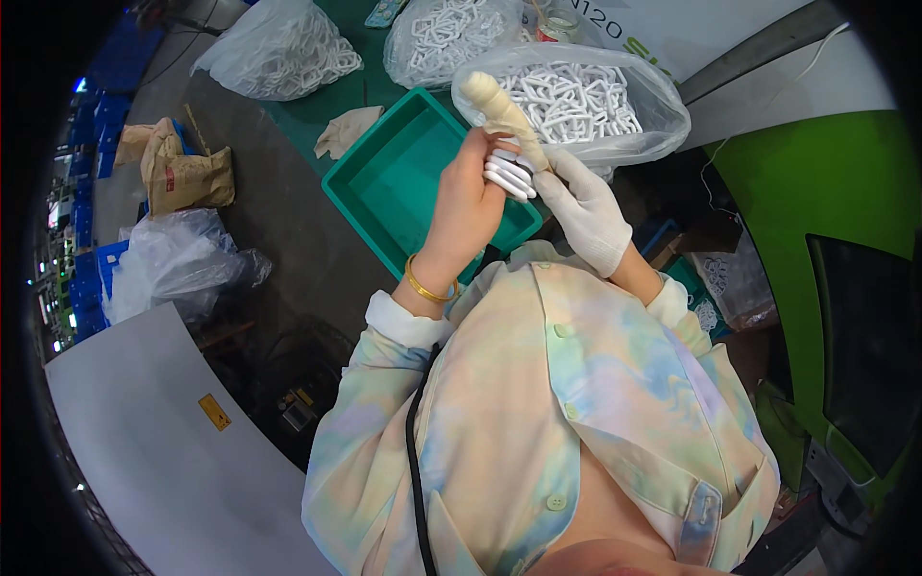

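My left hand [468, 187], bare and with a gold bracelet at the wrist, is closed around several small white looped plastic pieces [509, 178]. They lie stacked side by side in its fingers. My right hand [584, 209], in a white knit glove, is closed at the narrow near end of a rod-like tool wrapped in cream tape [504, 110]. The tool's thick rounded end points away from me, and it passes close against my left fingertips. What lies between the two hands is partly hidden. Below them stands a green plastic tray [384, 182].
A clear bag of white plastic pieces [576, 101] lies open just beyond my hands. Two more filled bags, a left one [279, 53] and a middle one [447, 43], stand farther back. A crumpled cloth [348, 132] lies left of the tray. A green-and-white machine [816, 182] stands at right.
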A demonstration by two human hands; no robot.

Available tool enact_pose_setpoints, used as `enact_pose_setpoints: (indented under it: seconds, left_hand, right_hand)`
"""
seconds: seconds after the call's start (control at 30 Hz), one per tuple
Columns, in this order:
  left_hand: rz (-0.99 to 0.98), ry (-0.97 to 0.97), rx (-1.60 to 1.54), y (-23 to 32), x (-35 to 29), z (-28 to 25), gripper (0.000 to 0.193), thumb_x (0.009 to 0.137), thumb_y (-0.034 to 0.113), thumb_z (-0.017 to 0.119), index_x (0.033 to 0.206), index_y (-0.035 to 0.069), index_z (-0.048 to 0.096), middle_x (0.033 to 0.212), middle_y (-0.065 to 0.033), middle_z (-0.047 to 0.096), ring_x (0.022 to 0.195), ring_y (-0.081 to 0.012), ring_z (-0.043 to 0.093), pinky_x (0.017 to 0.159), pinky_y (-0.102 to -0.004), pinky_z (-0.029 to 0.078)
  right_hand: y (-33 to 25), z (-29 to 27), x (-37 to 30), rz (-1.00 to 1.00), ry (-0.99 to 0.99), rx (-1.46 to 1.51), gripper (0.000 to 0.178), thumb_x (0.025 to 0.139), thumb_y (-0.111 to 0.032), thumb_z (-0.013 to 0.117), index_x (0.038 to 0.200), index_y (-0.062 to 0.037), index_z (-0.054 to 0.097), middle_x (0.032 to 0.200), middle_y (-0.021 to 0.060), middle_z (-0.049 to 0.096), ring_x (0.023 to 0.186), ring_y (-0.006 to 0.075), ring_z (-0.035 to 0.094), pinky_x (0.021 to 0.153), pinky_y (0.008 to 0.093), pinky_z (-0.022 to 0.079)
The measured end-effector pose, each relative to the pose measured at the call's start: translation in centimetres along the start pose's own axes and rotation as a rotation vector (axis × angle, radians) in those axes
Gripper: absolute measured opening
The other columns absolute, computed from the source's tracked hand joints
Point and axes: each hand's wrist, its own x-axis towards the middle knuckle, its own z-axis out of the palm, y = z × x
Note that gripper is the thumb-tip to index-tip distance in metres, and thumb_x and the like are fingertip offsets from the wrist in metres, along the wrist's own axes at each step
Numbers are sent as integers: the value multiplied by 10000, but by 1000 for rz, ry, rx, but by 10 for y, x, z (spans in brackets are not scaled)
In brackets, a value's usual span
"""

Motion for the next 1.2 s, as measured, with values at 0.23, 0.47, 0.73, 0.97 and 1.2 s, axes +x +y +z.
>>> enact_pose_setpoints:
  seconds: [0.23,0.47,0.73,0.97,1.2]
  left_hand:
    - [0,19,85,-5,-2,1,301,779,-129,431,1026,-41,579,941,-164,664,851,-312,672,759,-354,526]
    - [114,117,212,-1,12,-10,322,760,-148,450,1011,-11,598,1002,-176,655,953,-345,636,839,-387,505]
    - [158,249,199,-1,25,-11,343,801,-169,435,1067,-15,590,1069,-158,658,983,-295,645,883,-354,503]
    - [-136,211,-551,-3,26,-13,255,940,-75,366,1100,-53,563,1152,-166,633,1086,-237,623,959,-333,503]
    - [-326,165,-1164,-14,28,-16,230,976,16,408,1163,-31,533,1212,-168,607,1112,-267,614,943,-346,522]
  right_hand:
    - [4,4,0,-39,21,7,272,983,-170,541,1203,-14,578,1011,38,610,938,88,524,856,253,433]
    - [-7,1,-5,1,164,-151,250,1002,-201,491,1145,-21,590,856,16,594,792,113,524,738,267,443]
    - [16,10,-10,-100,99,-260,228,1007,-201,451,1056,-23,585,746,67,529,686,144,491,671,291,432]
    - [14,6,-14,-60,174,-230,233,1006,-205,453,1005,-22,598,700,60,520,637,126,458,626,286,403]
    - [21,-5,-10,-161,139,-346,189,976,-182,495,1058,-39,587,804,136,614,712,224,583,672,333,467]
